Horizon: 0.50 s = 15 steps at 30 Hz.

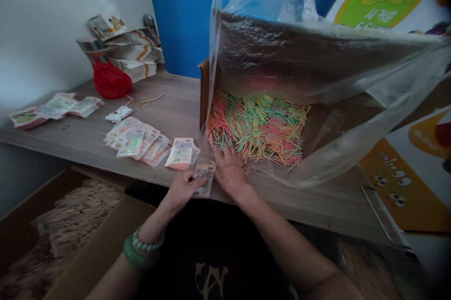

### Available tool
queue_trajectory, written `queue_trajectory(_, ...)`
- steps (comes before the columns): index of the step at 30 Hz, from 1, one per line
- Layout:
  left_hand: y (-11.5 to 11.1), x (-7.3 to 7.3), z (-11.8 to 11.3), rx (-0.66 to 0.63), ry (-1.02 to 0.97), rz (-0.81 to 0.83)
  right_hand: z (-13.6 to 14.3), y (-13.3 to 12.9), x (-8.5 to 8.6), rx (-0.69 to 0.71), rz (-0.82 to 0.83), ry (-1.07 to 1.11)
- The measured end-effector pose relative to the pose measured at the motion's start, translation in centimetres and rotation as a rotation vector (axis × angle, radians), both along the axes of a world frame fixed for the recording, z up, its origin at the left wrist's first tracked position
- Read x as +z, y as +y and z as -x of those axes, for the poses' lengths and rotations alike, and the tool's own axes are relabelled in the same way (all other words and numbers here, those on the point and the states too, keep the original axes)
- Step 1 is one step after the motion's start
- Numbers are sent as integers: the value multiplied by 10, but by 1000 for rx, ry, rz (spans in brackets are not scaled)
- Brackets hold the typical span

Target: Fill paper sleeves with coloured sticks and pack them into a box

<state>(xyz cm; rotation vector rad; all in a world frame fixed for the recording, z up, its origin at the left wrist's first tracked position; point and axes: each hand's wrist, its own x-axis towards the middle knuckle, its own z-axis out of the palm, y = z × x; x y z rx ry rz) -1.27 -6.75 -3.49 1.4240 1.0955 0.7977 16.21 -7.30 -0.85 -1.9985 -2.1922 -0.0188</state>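
The left hand (181, 188) is pinching a packet (206, 188) at the near edge of the table (179, 107). Just beside it, the right hand (230, 169) is bending its fingers at the edge of the sticks (260, 126); whether they are gripping any, I cannot tell. Other packets (141, 142) are lying to the left.

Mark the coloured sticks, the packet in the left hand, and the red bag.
Coloured sticks (260, 126): head view, middle of the pile.
Packet (207, 185): head view, front face.
Red bag (111, 82): head view, front side.
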Motion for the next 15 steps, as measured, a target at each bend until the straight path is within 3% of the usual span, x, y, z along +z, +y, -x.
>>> queue_trajectory(3, 10, 11, -9, 140, 68, -205, -10, -8, 1, -70, -33, 24)
queue_trajectory(6, 33, 27, -31, 119, 190, -327, -17, -18, -1, -176, -51, 19)
queue_trajectory(9, 62, 39, -57, 53, 446, -347, -19, -18, -5, -221, 8, 23)
queue_trajectory(11, 79, 44, -69, 76, 609, -325, -22, -13, -7, -204, 39, 43)
queue_trajectory(15, 107, 51, -71, 136, 683, -292, -39, 1, -6, -158, 39, 137)
